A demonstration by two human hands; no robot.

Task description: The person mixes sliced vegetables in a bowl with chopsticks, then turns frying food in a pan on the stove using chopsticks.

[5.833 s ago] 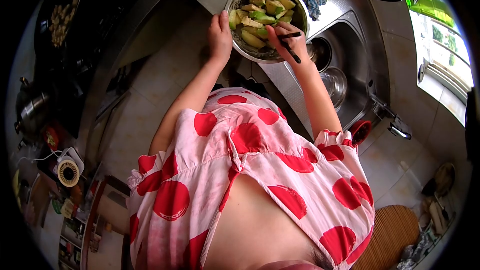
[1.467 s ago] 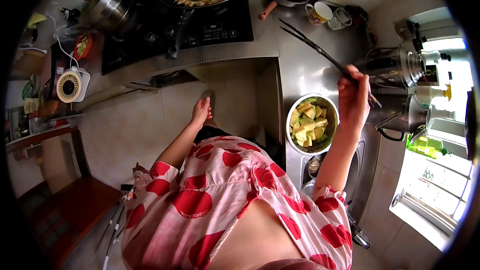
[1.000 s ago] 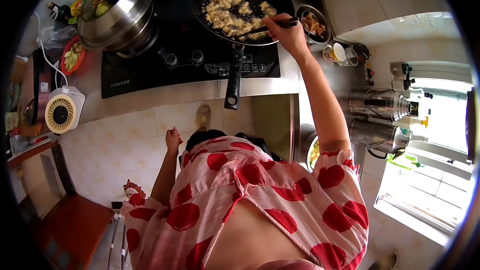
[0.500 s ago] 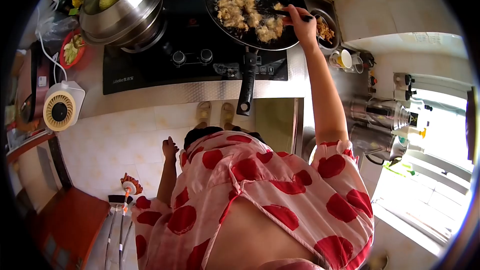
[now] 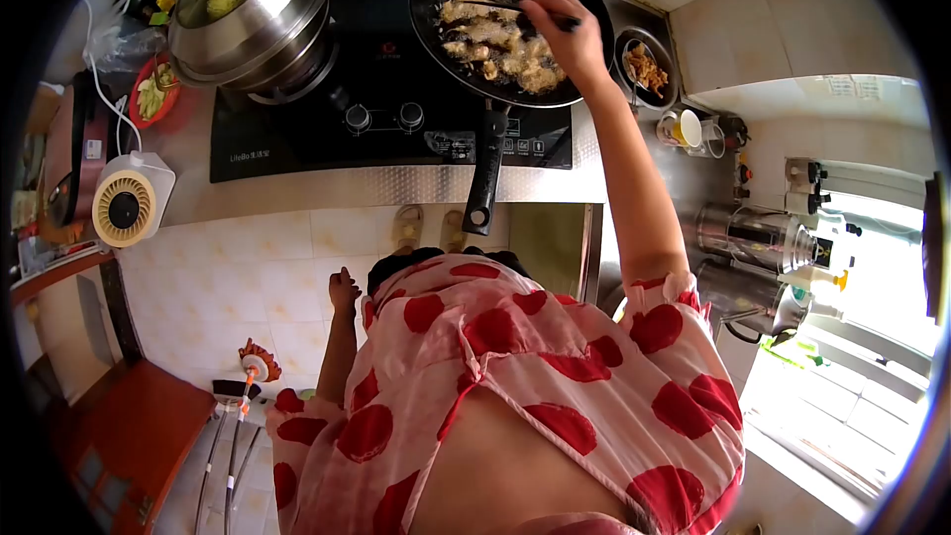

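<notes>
My right hand (image 5: 573, 38) is closed round dark chopsticks (image 5: 492, 5) and reaches over the black frying pan (image 5: 436, 45). The tips of the chopsticks point left, over pale golden pieces of frying food (image 5: 495, 35) in bubbling oil. Toward me juts the pan's black handle (image 5: 485, 168), which neither hand touches. Low beside my body hangs my left hand (image 5: 343, 290), away from the stove, its fingers loosely curled with nothing visible in them.
A lidded steel pot (image 5: 253, 30) stands on the left of the black cooktop (image 5: 297, 139). Right of the pan is a metal bowl (image 5: 666, 52) with browned pieces, near cups (image 5: 684, 129). A red basket (image 5: 166, 104) and small fan (image 5: 129, 206) sit at left.
My right hand and the chopsticks have moved left and slightly up over the pan. The food pieces are spread differently in the oil. My left hand stays low at my side.
</notes>
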